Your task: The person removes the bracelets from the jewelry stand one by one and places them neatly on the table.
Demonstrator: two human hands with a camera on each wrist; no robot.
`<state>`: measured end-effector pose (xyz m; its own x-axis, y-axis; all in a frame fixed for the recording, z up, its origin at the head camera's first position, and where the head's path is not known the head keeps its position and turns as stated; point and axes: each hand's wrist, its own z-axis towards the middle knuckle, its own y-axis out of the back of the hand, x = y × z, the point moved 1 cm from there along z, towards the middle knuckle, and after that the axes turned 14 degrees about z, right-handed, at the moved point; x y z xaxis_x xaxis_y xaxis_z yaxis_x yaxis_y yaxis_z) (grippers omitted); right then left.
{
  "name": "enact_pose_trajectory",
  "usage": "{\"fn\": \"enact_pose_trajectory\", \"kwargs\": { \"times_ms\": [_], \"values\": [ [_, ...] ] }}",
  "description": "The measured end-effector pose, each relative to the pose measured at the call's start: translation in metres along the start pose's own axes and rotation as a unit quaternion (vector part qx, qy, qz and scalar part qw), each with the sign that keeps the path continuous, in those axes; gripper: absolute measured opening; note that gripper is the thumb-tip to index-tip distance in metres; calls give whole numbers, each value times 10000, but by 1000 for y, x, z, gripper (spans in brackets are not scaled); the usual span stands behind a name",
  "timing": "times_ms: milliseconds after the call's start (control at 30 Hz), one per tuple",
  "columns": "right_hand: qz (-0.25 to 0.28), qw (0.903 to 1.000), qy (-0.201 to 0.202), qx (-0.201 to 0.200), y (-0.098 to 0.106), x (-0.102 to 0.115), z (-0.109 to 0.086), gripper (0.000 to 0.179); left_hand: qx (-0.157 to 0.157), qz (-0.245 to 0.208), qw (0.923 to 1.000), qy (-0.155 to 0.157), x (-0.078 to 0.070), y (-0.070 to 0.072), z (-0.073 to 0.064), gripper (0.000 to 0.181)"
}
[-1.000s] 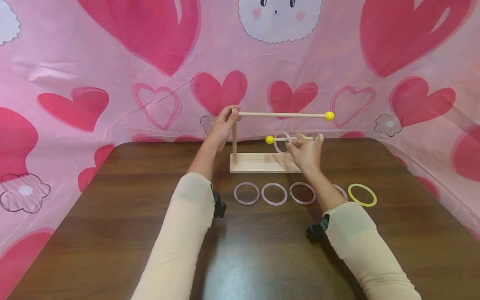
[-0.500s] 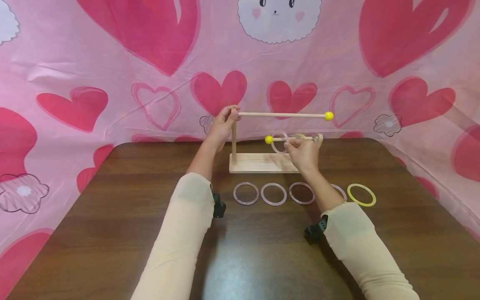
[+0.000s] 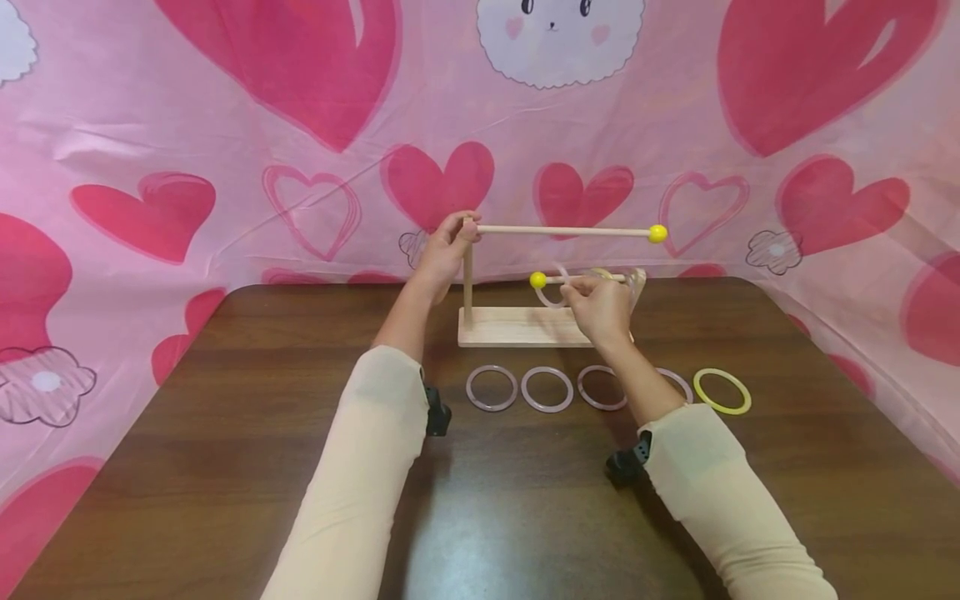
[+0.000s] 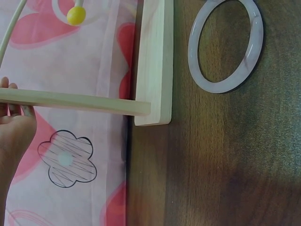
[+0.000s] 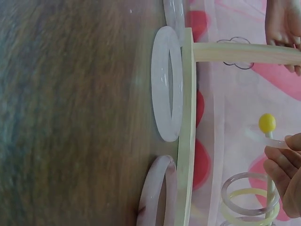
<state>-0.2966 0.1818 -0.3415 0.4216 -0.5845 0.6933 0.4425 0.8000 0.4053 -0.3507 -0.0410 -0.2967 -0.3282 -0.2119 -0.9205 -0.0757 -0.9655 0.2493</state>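
Note:
A wooden display stand has a pale base [image 3: 517,327], a left post [image 3: 468,283] and two rods tipped with yellow balls. My left hand [image 3: 446,254] holds the top of the left post, where the upper rod [image 3: 562,231] begins. With thumb and fingertips, my right hand [image 3: 603,308] pinches a pale translucent bangle [image 5: 277,142]. That bangle appears to encircle the lower rod, close behind its yellow ball [image 3: 537,281]. Farther along the same rod hang a lavender bangle [image 5: 235,207] and a yellow bangle [image 5: 247,191], partly hidden by the right hand in the head view.
In front of the base, several pale lavender bangles [image 3: 523,389] lie in a row on the dark wooden table [image 3: 495,492]. A yellow bangle [image 3: 708,372] ends the row at the right. A pink heart-patterned cloth [image 3: 315,108] hangs behind the table.
My right hand has slid slightly left with the pinched bangle, bringing it closer to the lower rod's yellow ball. The left hand keeps its place on the post.

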Motion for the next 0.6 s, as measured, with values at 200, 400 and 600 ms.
{"fn": "enact_pose_trajectory", "kwargs": {
  "times_ms": [200, 400, 600],
  "values": [
    [93, 10000, -2, 24, -2, 5, -1, 15, 24, -56, 10000, 24, 0, 0, 0, 36],
    [164, 9997, 132, 81, -4, 9, -2, 14, 24, -31, 10000, 23, 2, -1, 1, 36],
    [136, 9997, 193, 92, -2, 15, -2, 13, 8, 29, 10000, 18, 1, 0, 0, 36]
  ]
}}
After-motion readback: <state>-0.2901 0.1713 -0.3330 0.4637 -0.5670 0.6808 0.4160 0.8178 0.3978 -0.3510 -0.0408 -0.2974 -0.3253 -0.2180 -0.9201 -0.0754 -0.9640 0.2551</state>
